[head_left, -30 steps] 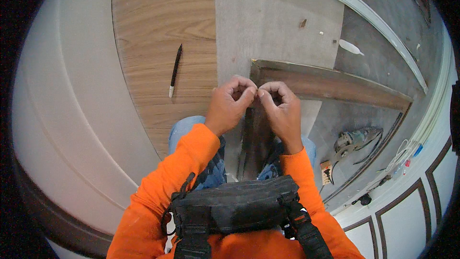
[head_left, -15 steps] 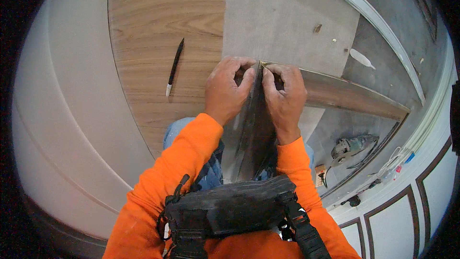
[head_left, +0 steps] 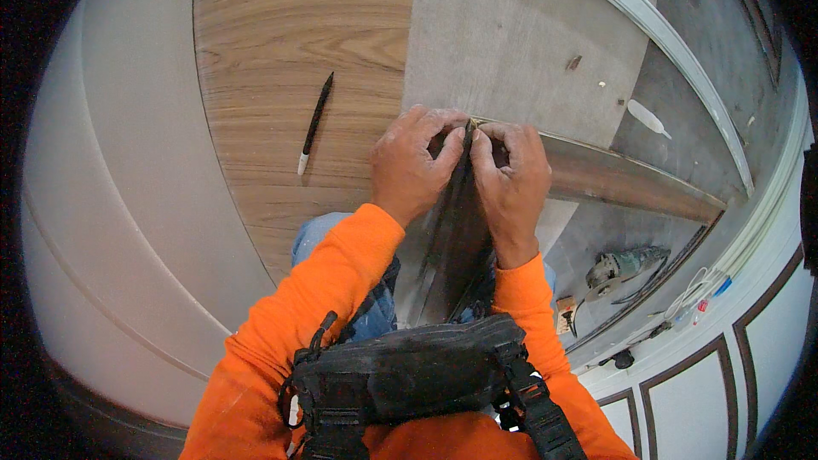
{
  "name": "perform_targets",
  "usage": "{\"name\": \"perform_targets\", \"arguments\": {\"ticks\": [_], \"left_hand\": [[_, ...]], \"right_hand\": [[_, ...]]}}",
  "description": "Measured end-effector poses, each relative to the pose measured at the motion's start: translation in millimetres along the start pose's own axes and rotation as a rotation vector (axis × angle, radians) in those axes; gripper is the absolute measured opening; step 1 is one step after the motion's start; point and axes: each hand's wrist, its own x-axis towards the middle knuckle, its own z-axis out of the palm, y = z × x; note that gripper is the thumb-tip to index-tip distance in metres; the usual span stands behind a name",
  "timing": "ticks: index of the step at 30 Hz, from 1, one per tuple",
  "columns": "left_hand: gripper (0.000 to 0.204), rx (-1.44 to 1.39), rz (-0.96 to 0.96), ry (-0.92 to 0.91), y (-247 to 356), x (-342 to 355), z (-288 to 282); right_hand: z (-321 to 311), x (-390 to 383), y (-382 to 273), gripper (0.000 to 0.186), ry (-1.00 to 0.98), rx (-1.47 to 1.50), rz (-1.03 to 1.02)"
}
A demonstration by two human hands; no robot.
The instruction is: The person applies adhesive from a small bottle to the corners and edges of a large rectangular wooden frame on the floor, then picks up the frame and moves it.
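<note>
A dark brown moulding strip [head_left: 461, 243] runs from my hands back toward my body between my knees. My left hand [head_left: 416, 166] is closed in a pinch on the far end of this strip, from its left side. Right opposite, my right hand [head_left: 515, 177] pinches the same end, thumb and fingertips close to the left ones. Both fingertips meet at a corner where a second brown moulding [head_left: 626, 170] extends off to the right. The exact joint between the two pieces is partly hidden by my fingers.
A black-and-white marker [head_left: 316, 123] lies on the wood-grain board [head_left: 281, 43] at left, beside a grey panel [head_left: 520, 43]. An angle grinder [head_left: 626, 266] rests on the floor at right. A white curved strip [head_left: 652, 30] and cables [head_left: 741, 247] run along the right side.
The left fingertips have closed in on the strip's end and now nearly touch the right ones. The strip's end appears more upright and narrower; the view has shifted slightly.
</note>
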Motion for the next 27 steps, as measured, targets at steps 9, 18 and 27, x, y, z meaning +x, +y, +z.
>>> {"name": "perform_targets", "arguments": {"ticks": [9,18,27], "left_hand": [[0.023,-0.129,-0.02,-0.098,2.8,2.9,-0.6],[0.015,-0.088,0.042,-0.057,0.6,5.0,0.1],[0.016,-0.105,0.047,-0.064,3.7,5.4,-1.1]], "right_hand": [[-4.8,0.6,-1.0,0.011,-0.058,-0.019,-0.012],[-4.7,-0.4,2.0,0.012,-0.068,0.002,0.017],[-6.1,-0.1,1.8,0.011,-0.073,0.015,0.028]]}}
